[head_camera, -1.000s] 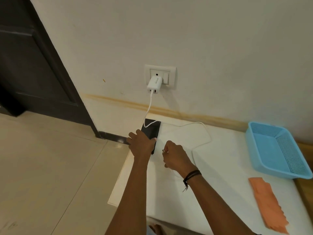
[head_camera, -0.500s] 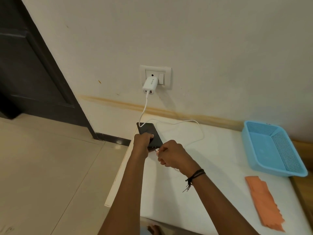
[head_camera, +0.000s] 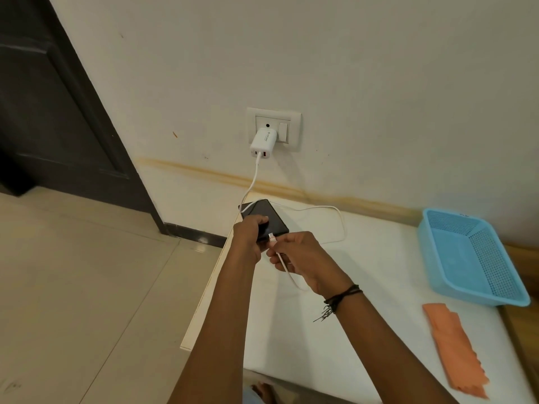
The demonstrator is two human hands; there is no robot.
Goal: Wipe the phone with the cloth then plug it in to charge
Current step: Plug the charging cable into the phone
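Your left hand (head_camera: 248, 237) grips the near end of the black phone (head_camera: 264, 217), fingers wrapped on it, holding it over the far left corner of the white bench (head_camera: 364, 301); your right hand (head_camera: 300, 258) pinches the white cable (head_camera: 339, 221) just behind its plug (head_camera: 271, 237), plug tip at the phone's near edge, cannot tell if it's seated. The cable loops right on the bench and runs up to the charger (head_camera: 263, 142) in the wall socket (head_camera: 274, 128). Orange cloth (head_camera: 455, 348) lies flat at the near right of the bench, well apart from the phone, near a blue basket (head_camera: 437, 255).
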